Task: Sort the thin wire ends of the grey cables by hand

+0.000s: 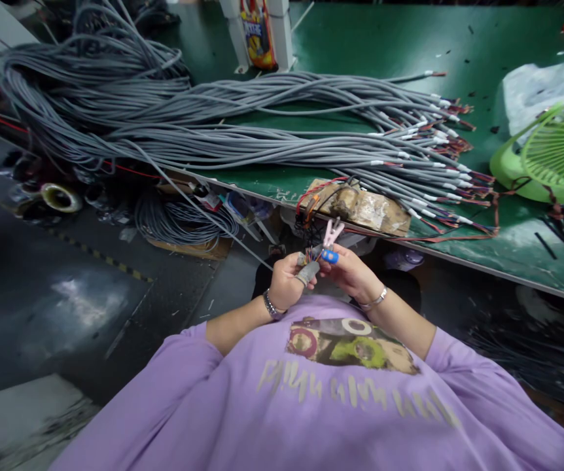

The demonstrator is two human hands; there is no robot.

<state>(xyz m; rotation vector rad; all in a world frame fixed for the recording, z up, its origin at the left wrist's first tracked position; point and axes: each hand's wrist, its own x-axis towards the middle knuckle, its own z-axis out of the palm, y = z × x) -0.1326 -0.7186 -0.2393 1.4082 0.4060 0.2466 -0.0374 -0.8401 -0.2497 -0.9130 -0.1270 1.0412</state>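
Grey cable [247, 245] slants down from the 10 o'clock side to a person's two bare hands, which sit at the centre of the clock. Left hand [284, 284], with grey wraps on its thumb and a finger, is nearly closed, pinching thin coloured wires [309, 253] at the cable's end. Right hand [353, 269] meets it from 3 o'clock, fingers bent inward, a blue band [330, 256] on one digit; what it grips cannot be told. A pink two-pronged object [333, 232], perhaps a clip, stands at 1 o'clock, just beyond the fingertips.

Work on this end appears partway along: the wires are already out of the grey jacket and spread, but look loose. On the green bench [390, 46], a large cable bundle [282, 154] runs from 10 o'clock to 2 o'clock, where many ends show white bands and free coloured wires. Whether those ends are finished or waiting is unclear. A green fan [559, 147] stands beyond them, just past 2 o'clock.
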